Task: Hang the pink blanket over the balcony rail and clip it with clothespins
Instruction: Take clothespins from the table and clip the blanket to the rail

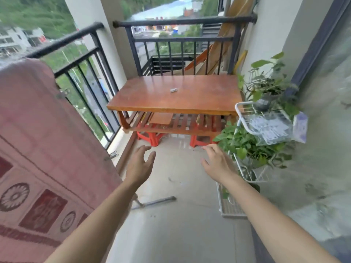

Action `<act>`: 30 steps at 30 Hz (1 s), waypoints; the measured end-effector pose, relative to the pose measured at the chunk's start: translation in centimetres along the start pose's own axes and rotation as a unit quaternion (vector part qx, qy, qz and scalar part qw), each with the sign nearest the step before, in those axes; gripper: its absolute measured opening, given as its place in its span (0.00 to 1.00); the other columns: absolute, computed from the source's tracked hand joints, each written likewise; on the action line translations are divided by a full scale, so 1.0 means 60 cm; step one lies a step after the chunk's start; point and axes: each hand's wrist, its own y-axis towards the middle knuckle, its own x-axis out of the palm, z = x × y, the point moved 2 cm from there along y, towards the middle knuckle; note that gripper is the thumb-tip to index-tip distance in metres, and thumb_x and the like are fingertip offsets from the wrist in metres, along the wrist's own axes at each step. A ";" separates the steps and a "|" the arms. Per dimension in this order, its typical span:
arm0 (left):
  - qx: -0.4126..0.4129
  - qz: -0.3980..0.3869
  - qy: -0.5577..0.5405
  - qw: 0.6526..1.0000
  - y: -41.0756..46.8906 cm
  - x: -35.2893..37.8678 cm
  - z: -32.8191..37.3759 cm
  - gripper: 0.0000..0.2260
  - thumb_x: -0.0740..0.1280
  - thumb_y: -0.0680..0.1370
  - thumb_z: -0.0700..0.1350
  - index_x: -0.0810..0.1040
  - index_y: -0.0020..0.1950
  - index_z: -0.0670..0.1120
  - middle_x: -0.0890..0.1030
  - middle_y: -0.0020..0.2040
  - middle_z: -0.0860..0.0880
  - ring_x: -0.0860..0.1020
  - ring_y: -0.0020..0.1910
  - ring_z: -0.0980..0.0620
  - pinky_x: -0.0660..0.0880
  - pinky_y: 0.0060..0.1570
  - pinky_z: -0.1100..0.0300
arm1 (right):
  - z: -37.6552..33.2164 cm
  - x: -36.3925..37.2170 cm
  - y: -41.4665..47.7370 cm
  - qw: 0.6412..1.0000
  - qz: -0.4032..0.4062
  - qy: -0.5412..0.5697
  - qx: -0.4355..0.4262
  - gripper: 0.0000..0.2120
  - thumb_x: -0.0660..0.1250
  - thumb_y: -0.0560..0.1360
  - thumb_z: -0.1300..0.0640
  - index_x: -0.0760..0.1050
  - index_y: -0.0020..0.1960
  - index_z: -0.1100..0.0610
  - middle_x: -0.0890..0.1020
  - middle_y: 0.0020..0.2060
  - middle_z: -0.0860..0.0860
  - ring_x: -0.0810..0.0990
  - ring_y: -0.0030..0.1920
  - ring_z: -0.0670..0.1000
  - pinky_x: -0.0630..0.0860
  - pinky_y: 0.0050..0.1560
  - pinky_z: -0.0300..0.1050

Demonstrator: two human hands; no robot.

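Note:
The pink blanket (38,141) with dark red patterns hangs over the black balcony rail (64,39) on the left. A metal clothespin (61,95) grips its right edge high up, and another clothespin (112,155) sits at that edge lower down. One more clothespin (173,90) lies on the wooden table (152,95) ahead. My left hand (139,164) and my right hand (218,162) reach forward above the floor, fingers relaxed and spread, holding nothing.
A white wire rack (245,118) with leafy plants (245,143) and a bag of clips (269,128) stands on the right by the wall. Red stools (152,138) sit under the table. A metal bar (157,201) lies on the tiled floor.

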 end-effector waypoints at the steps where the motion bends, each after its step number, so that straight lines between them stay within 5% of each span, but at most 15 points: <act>1: 0.001 0.009 0.001 1.000 0.039 0.000 0.005 0.16 0.64 0.81 0.51 0.76 0.66 0.45 0.77 0.65 0.49 0.74 0.63 0.51 0.69 0.62 0.53 | 0.001 -0.004 0.050 1.000 -0.004 0.003 -0.003 0.20 0.62 0.78 0.52 0.71 0.69 0.53 0.73 0.64 0.51 0.73 0.64 0.55 0.72 0.61 0.50; 11: -0.048 0.025 -0.006 0.999 0.407 0.059 -0.072 0.12 0.67 0.79 0.47 0.80 0.60 0.45 0.80 0.59 0.48 0.75 0.62 0.48 0.70 0.61 0.54 | -0.006 0.076 0.462 0.997 -0.056 -0.023 -0.047 0.20 0.62 0.77 0.53 0.71 0.68 0.53 0.72 0.64 0.51 0.72 0.65 0.55 0.74 0.61 0.52; 23: -0.015 -0.077 0.042 0.996 0.947 0.111 -0.043 0.14 0.67 0.78 0.49 0.78 0.63 0.49 0.75 0.63 0.48 0.75 0.61 0.48 0.69 0.60 0.56 | 0.023 0.106 0.928 0.997 -0.059 -0.035 0.027 0.20 0.61 0.79 0.51 0.70 0.70 0.50 0.72 0.64 0.48 0.72 0.65 0.52 0.73 0.61 0.49; 30: -0.038 -0.140 0.106 0.984 1.151 0.226 -0.121 0.17 0.65 0.79 0.50 0.76 0.66 0.47 0.74 0.67 0.46 0.73 0.66 0.47 0.69 0.66 0.55 | 0.086 0.202 1.174 0.985 -0.165 -0.050 0.020 0.23 0.59 0.80 0.50 0.63 0.74 0.50 0.68 0.68 0.49 0.69 0.69 0.53 0.72 0.64 0.51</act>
